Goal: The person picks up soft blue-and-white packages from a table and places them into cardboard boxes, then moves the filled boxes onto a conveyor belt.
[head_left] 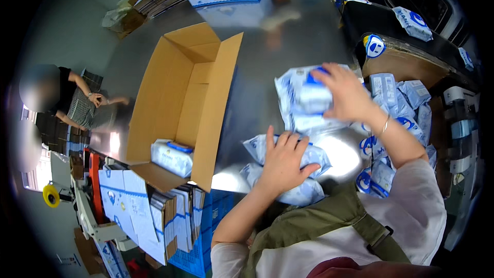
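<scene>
So far only one white-and-blue soft wipe pack [172,157] lies in our open brown cardboard box [177,103], while our left hand [283,162] presses flat, fingers spread, on packs on the steel tabletop [257,67] and our right hand [347,92] clasps a stacked pack [303,98], many more remaining beside us.

A soft white-and-blue wipes pack [288,150] lies flat on the steel table [257,87], just right of the open cardboard box [180,98]; a second pack [303,194] lies just nearer beneath it; a third pack [303,98], tilted, sits beyond them, farther right of the box.
</scene>
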A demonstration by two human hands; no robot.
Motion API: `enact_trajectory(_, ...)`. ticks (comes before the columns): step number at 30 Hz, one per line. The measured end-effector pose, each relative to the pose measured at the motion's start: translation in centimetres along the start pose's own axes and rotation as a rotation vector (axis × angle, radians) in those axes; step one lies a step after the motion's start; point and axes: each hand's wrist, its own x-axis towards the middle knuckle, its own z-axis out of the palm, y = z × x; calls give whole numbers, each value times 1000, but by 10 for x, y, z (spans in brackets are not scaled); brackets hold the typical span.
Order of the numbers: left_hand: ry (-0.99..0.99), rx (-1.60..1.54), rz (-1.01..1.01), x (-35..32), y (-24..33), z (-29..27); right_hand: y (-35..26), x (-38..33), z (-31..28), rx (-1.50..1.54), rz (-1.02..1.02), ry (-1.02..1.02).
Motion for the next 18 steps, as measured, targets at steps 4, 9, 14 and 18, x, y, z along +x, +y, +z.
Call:
enact_trajectory(4, 299, 12, -147, -47, 20, -27, 70, 73, -13, 244, 392, -521)
enact_trajectory(9, 552, -999, -957, -180, 28, 32, 88, 80, 39, 832, 379, -694)
enact_trajectory(14, 600, -1511, -1110, -143, 45, 62, 30, 53, 82, 1332, 366, -744)
enact_trajectory(18, 710, -1537, -958, -125, 55, 64, 54, 24, 76, 1459, 392, -543)
